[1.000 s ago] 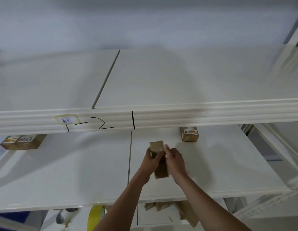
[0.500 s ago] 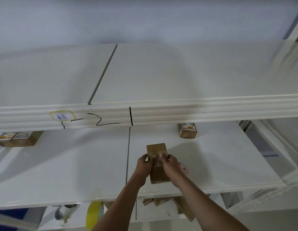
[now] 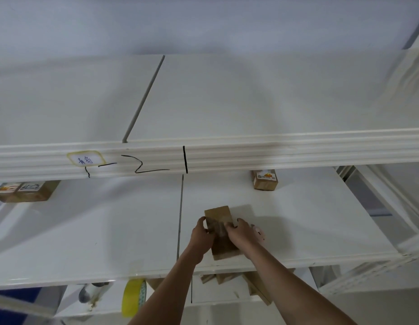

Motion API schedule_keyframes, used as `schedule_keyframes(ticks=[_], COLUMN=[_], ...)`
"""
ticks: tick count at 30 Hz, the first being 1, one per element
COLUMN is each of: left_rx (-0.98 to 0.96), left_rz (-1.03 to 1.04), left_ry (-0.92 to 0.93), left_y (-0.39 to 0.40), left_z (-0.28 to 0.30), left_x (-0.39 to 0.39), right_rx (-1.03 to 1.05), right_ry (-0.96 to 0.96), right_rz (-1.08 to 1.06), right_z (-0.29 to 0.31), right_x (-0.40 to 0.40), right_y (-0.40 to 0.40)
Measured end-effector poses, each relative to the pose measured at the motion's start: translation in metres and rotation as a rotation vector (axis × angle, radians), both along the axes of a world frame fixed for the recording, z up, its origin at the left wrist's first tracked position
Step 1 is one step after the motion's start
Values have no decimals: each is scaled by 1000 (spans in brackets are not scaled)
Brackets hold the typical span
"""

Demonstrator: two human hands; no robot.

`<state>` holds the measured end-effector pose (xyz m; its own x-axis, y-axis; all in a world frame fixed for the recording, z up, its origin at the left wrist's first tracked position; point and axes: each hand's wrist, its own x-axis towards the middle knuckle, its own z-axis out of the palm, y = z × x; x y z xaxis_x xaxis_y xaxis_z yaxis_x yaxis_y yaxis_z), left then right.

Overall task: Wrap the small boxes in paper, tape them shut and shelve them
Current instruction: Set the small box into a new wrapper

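Note:
A small box wrapped in brown paper (image 3: 219, 215) lies flat on the middle white shelf (image 3: 110, 231), near its front edge. My left hand (image 3: 201, 234) grips its left side and my right hand (image 3: 241, 232) grips its right side, fingers curled over the top where clear tape shines. Another wrapped box with a printed label (image 3: 264, 180) stands further back on the same shelf. A longer labelled box (image 3: 25, 191) sits at the far left.
The upper shelf's ribbed front beam (image 3: 274, 151) with black marker marks and a label hangs just above the hands. Below the middle shelf are a yellow tape roll (image 3: 133, 296), brown paper pieces (image 3: 255, 287) and a dark cylinder (image 3: 86, 293). A rack upright (image 3: 391, 231) stands right.
Both hands have lowered the wrapped box from upright in the air to flat on the middle shelf, and keep hold of its sides.

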<state>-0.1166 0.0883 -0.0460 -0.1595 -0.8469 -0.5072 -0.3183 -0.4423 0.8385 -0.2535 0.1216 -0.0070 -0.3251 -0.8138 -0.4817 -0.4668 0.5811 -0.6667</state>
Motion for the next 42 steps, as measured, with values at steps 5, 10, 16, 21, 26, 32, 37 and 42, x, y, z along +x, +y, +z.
schedule_keyframes(ticks=[5, 10, 16, 21, 26, 32, 37, 42], left_rx=[-59, -71, -66, -58, -70, -43, -101, -112], left_rz=[-5, -17, -4, 10, 18, 40, 81, 103], left_ry=[-84, -105, -125, -121, -127, -131, -200, -252], left_y=[1, 1, 3, 10, 14, 12, 9, 14], left_z=[-4, -5, -5, -2, 0, 8, 21, 27], left_x=[4, 5, 5, 4, 6, 5, 10, 26], right_rx=[-10, -36, -11, -27, -10, -161, -215, -79], right_ry=[72, 71, 98, 33, 42, 224, 397, 514], right_rz=[15, 5, 24, -41, -2, -81, -73, -4], right_z=[-12, -18, -18, -27, -28, -23, -29, -39], right_x=[-2, -4, -10, -13, -13, -11, -35, -57], right_y=[2, 1, 0, 4, 4, 7, -1, -4])
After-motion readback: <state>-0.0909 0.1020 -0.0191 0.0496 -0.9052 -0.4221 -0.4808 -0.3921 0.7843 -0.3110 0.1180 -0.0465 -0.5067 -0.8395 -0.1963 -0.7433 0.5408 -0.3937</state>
